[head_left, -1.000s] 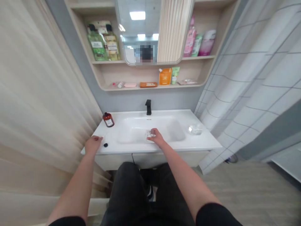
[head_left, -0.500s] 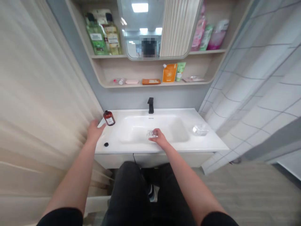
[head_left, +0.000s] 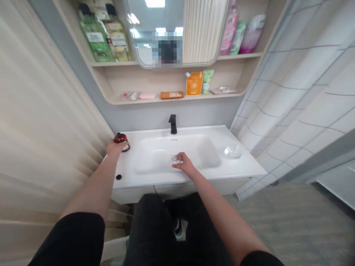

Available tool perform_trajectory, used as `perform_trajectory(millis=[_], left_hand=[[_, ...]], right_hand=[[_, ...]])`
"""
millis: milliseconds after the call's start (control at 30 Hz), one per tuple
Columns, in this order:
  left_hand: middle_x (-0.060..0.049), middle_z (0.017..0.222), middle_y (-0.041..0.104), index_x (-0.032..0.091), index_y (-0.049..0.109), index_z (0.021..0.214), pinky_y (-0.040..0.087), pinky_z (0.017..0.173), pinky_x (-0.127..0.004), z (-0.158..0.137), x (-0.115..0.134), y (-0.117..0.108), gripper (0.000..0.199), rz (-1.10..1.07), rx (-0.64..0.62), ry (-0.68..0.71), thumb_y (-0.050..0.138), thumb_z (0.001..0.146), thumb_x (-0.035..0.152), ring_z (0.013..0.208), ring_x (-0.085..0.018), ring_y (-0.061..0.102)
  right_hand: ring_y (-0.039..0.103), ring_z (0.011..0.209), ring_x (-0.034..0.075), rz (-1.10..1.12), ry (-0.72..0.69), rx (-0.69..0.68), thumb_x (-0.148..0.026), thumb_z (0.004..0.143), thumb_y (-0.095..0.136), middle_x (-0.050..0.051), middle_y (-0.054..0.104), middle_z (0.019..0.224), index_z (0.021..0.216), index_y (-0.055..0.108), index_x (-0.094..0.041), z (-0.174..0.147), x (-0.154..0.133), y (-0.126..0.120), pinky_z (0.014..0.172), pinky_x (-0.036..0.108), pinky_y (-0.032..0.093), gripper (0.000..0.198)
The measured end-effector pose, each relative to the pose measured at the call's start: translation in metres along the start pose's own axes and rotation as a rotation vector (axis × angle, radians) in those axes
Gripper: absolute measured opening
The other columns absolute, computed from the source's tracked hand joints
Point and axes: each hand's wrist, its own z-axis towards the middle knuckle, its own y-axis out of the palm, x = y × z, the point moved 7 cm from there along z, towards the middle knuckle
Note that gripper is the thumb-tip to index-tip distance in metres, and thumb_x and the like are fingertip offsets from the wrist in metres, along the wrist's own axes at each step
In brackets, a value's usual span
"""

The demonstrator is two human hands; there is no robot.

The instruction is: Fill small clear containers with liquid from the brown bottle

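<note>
In the head view, a brown bottle [head_left: 121, 137] is being grasped by the left hand [head_left: 113, 148], left of the frame's centre. A small clear container [head_left: 174, 161], apparently glass, is being held by the right hand [head_left: 185, 164] over the basin [head_left: 206, 147], mid-frame. Below the bottle, a black cap [head_left: 118, 177] is being supported by the counter [head_left: 127, 164].

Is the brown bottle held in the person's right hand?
No, the left hand is around the brown bottle, while the right hand holds a small clear container at the sink.
</note>
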Motion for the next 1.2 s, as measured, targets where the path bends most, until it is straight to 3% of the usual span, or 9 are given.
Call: perform_trajectory(millis=[100, 167, 300, 433, 567, 700, 933, 1200], left_hand=[[-0.016, 0.117, 0.080, 0.014, 0.074, 0.119, 0.057, 0.100, -0.045, -0.016, 0.015, -0.002, 0.067, -0.140, 0.052, -0.034, 0.096, 0.068, 0.051, 0.109, -0.033, 0.074], [-0.014, 0.119, 0.080, 0.014, 0.073, 0.124, 0.058, 0.099, -0.043, -0.034, 0.034, -0.001, 0.068, -0.293, 0.052, 0.040, 0.094, 0.069, 0.049, 0.106, -0.029, 0.074], [-0.012, 0.119, 0.079, 0.015, 0.071, 0.133, 0.059, 0.099, -0.043, -0.085, 0.070, 0.008, 0.072, -0.528, -0.034, 0.199, 0.093, 0.072, 0.047, 0.106, -0.028, 0.073], [-0.012, 0.119, 0.079, 0.017, 0.070, 0.131, 0.059, 0.098, -0.043, -0.145, 0.083, 0.030, 0.072, -0.598, -0.137, 0.275, 0.094, 0.070, 0.048, 0.110, -0.031, 0.075], [-0.012, 0.118, 0.080, 0.021, 0.069, 0.125, 0.059, 0.094, -0.041, -0.195, 0.082, 0.062, 0.067, -0.503, -0.250, 0.295, 0.095, 0.068, 0.045, 0.109, -0.031, 0.076], [-0.012, 0.118, 0.081, 0.023, 0.068, 0.126, 0.058, 0.096, -0.041, -0.220, 0.082, 0.086, 0.067, -0.388, -0.298, 0.315, 0.097, 0.067, 0.039, 0.109, -0.031, 0.077], [-0.015, 0.135, 0.078, 0.024, 0.061, 0.145, 0.057, 0.105, -0.045, -0.229, 0.091, 0.102, 0.077, -0.149, -0.278, 0.442, 0.095, 0.075, 0.035, 0.120, -0.036, 0.076], [-0.018, 0.146, 0.071, 0.018, 0.054, 0.152, 0.055, 0.115, -0.045, -0.235, 0.097, 0.110, 0.077, 0.159, -0.255, 0.601, 0.089, 0.087, 0.037, 0.135, -0.036, 0.069]], right_hand=[[0.071, 0.107, 0.029, 0.003, -0.004, 0.011, -0.051, 0.060, 0.099, 0.003, 0.073, 0.111, 0.112, 0.058, -0.028, -0.001, 0.000, -0.001, 0.100, 0.045, 0.055, 0.070], [0.071, 0.107, 0.029, 0.014, -0.015, 0.011, -0.051, 0.060, 0.099, 0.003, 0.073, 0.110, 0.112, 0.058, -0.028, -0.001, -0.001, -0.001, 0.100, 0.045, 0.055, 0.070], [0.072, 0.106, 0.029, 0.022, -0.024, 0.027, -0.051, 0.060, 0.099, 0.003, 0.074, 0.110, 0.112, 0.059, -0.028, -0.001, -0.003, -0.001, 0.101, 0.046, 0.056, 0.070], [0.073, 0.107, 0.030, 0.018, -0.002, 0.041, -0.047, 0.060, 0.099, 0.004, 0.076, 0.110, 0.119, 0.062, -0.028, -0.002, -0.006, -0.002, 0.103, 0.047, 0.056, 0.072], [0.073, 0.112, 0.030, -0.007, 0.026, 0.035, -0.043, 0.060, 0.099, 0.004, 0.077, 0.113, 0.123, 0.064, -0.028, -0.003, -0.009, -0.003, 0.106, 0.048, 0.056, 0.074], [0.073, 0.114, 0.030, -0.046, 0.016, 0.043, -0.043, 0.058, 0.100, 0.004, 0.077, 0.114, 0.120, 0.066, -0.028, -0.002, -0.009, -0.003, 0.106, 0.047, 0.056, 0.072], [0.074, 0.104, 0.027, -0.154, 0.012, 0.014, -0.036, 0.055, 0.103, -0.001, 0.077, 0.106, 0.121, 0.070, -0.032, 0.001, -0.004, 0.001, 0.103, 0.045, 0.057, 0.073], [0.074, 0.107, 0.025, -0.222, 0.009, 0.002, -0.039, 0.063, 0.102, 0.002, 0.077, 0.110, 0.134, 0.070, -0.028, 0.002, -0.002, 0.000, 0.102, 0.041, 0.057, 0.079]])
